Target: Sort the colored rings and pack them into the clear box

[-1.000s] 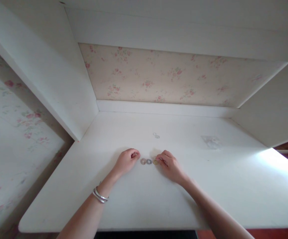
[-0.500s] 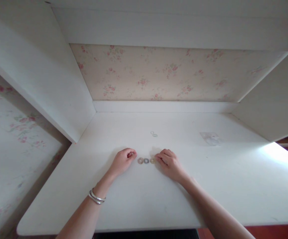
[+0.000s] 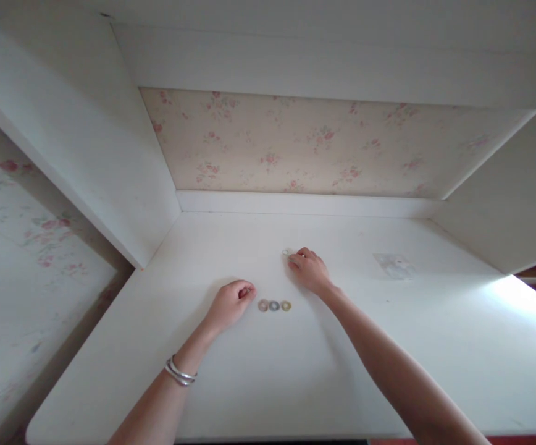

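Three small rings lie in a short row on the white tabletop: a pinkish-brown ring, a grey ring and a yellow ring. Just left of the row rests my left hand, its fingers curled and thumb pressed to them; whatever they hold is hidden. Farther back, my right hand is closed with its fingertips down on the thin pale green rings. Part of one green ring shows beside the fingertips, while the rest is covered.
To the right lies a clear plastic bag on the white table. A white side panel rises at the left, and a low ledge runs along the back below flowered wallpaper. An overhead board spans the top.
My right hand has left the yellow ring and moved back to the pale green rings, leaving the yellow one uncovered in the row. My left hand has stayed almost still.
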A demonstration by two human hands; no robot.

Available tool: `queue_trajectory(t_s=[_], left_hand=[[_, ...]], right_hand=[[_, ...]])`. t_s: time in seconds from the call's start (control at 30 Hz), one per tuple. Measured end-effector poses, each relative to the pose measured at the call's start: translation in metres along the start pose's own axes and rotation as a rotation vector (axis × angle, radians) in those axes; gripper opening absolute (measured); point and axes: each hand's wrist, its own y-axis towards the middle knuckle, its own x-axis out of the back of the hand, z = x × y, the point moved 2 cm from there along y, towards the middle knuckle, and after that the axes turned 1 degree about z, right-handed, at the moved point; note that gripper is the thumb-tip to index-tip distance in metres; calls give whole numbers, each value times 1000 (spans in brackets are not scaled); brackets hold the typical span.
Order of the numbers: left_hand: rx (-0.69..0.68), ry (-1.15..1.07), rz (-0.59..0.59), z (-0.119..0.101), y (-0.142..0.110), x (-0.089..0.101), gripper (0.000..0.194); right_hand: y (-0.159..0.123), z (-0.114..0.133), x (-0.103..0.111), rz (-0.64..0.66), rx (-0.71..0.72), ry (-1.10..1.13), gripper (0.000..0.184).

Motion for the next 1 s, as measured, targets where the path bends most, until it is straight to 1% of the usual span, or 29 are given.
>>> queue_trajectory(t_s=[0.17,0.3,0.37,0.47,0.53,0.63,0.73,0.83,1.0], left_hand=[[-12,11,-6,0,1,0,27],[-7,-5,1,-2,0,1,27],[-5,-9,2,-3,0,1,25],[-8,-5,-9,-3,0,1,24],[-8,0,-13,-2,0,1,24],[-6,2,-6,-1,0,0,26],[-8,6,-2,-1,0,-1,26],[-5,37,0,-3,-1,-1,25],[-3,77,-12,-4,-1,-2,26]], right_hand=[[9,0,-3,38,2,23,23],[2,3,-3,47,9,25,22],[-6,4,-1,19,24,50,21],[-22,4,4,-64,43,114,21],[-35,4,8,-119,63,180,22],[-57,5,15,-164,106,322,23],[-79,6,18,-148,118,424,24],[-96,7,17,-113,120,447,23],[-107,6,12,-67,117,412,23]])
